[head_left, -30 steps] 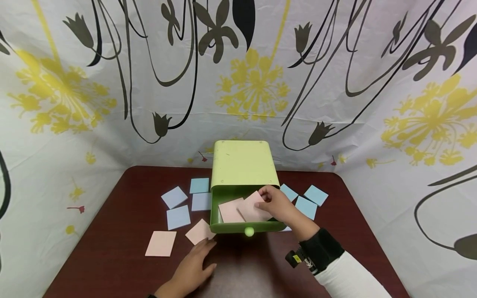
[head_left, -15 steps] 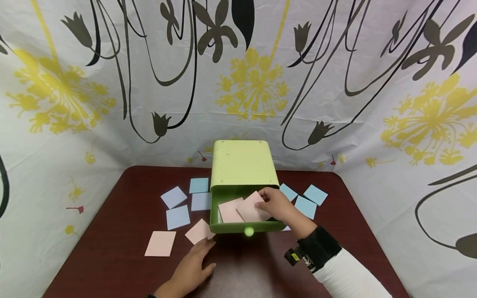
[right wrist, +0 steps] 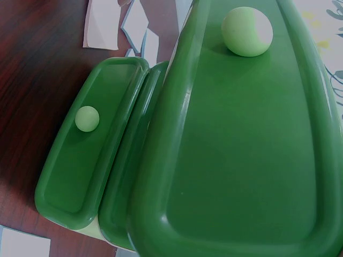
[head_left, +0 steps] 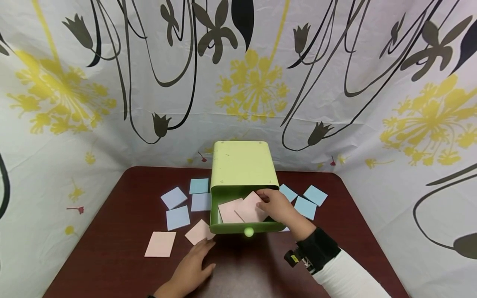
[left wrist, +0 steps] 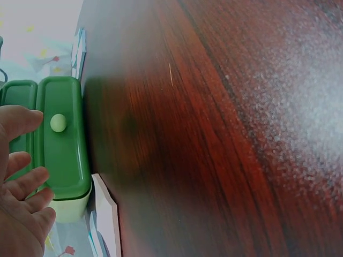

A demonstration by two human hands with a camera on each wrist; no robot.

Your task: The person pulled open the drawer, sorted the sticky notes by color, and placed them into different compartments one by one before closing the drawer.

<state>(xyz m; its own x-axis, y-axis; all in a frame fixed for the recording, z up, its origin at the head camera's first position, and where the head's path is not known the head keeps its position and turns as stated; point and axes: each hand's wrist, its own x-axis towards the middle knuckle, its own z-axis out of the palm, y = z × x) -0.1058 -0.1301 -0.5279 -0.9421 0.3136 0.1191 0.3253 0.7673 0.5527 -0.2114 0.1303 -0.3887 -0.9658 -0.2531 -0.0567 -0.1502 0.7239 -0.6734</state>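
While the right hand is reaching into the open green drawer, its fingers are curling round the far right edge of a pink card, pinching it where it is lying on top of a second pink card inside the drawer. The held card is sitting tilted, its long axis running from lower left to upper right, with most of it lying left of the fingers, toward the middle of the drawer. The drawer is standing pulled out from the pale green box, its round knob facing the person. The left hand is resting flat on the bench, fingers relaxed and holding nothing, fingertips just beside another pink card lying outside the drawer's left corner; a further pink card is lying farther left. This loose card is lying straight ahead of the left fingers, so the left hand is the nearer one to it. Blue cards are lying on both sides of the box, one group to the left, one group to the right. The left wrist view is showing the open palm beside the drawer front.
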